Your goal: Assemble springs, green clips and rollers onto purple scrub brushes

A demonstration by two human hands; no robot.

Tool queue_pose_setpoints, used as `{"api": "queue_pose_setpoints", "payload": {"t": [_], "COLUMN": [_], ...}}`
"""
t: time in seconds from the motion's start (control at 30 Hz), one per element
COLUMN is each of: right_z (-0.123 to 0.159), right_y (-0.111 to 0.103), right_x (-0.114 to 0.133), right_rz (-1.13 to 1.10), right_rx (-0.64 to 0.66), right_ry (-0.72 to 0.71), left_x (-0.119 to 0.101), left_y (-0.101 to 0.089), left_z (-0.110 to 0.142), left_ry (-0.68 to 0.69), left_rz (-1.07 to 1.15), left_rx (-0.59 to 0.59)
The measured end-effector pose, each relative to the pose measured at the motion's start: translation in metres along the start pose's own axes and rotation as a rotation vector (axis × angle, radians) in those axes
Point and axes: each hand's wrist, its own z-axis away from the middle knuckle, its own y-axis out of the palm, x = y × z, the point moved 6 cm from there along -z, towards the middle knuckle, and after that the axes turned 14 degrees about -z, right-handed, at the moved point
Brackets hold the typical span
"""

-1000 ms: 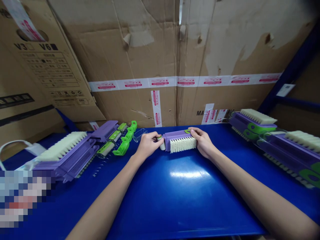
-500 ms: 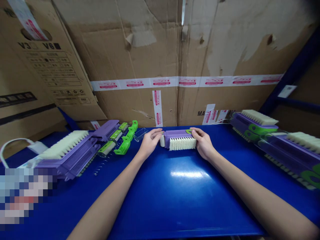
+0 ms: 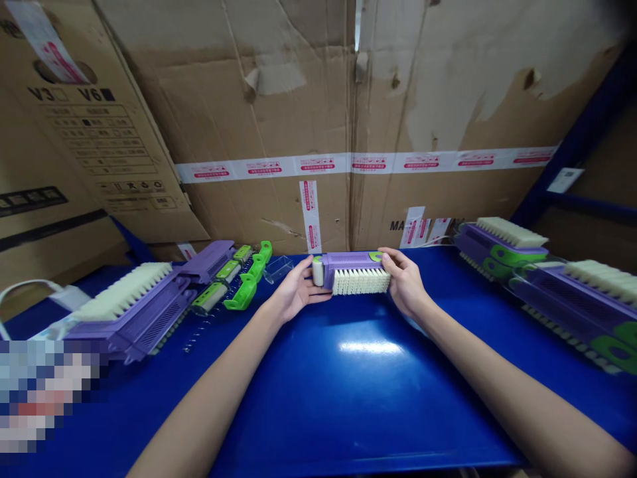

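Observation:
A purple brush (image 3: 355,262) with cream bristles is held up near the back of the table, bristles facing me. My right hand (image 3: 405,282) grips its right end, thumb by a green cap and fingers behind. My left hand (image 3: 298,287) is at the other end, its fingers stretched out and spread. Beside those fingers, at the brush's left end, is a pale end piece with a green top (image 3: 318,271). Whether the left hand bears any of the weight is hard to see.
At left lie purple brush bodies (image 3: 134,312), green-topped grey blocks (image 3: 212,297), bright green brackets (image 3: 243,292), small springs (image 3: 198,332) and a clear plastic piece (image 3: 279,268). More purple brushes (image 3: 502,242) stand at right. Cardboard (image 3: 259,212) walls the back of the blue table (image 3: 348,411).
My left hand's fingers have opened out from a closed grasp, uncovering more of the pale end piece. The brush has risen and tilted slightly, with my right hand still on it.

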Motion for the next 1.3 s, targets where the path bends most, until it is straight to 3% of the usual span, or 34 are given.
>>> {"api": "queue_pose_setpoints", "payload": {"t": [0.47, 0.93, 1.13, 1.3], "right_z": [0.001, 0.001, -0.001, -0.006], "right_y": [-0.005, -0.005, -0.009, -0.018], "right_x": [-0.014, -0.014, -0.014, -0.013], "right_rz": [-0.038, -0.037, 0.008, -0.014], "right_rx": [-0.036, -0.044, -0.075, -0.135], "right_ry": [0.087, 0.056, 0.002, -0.021], "left_x": [0.003, 0.006, 0.006, -0.011], "left_y": [-0.006, -0.005, -0.008, -0.033], "left_z": [-0.004, -0.003, -0.004, 0.003], "left_ry": [-0.002, -0.013, 0.028, 0.241], "left_rz": [-0.035, -0.061, -0.097, -0.011], "left_rx": [-0.07, -0.075, -0.175, -0.505]}}
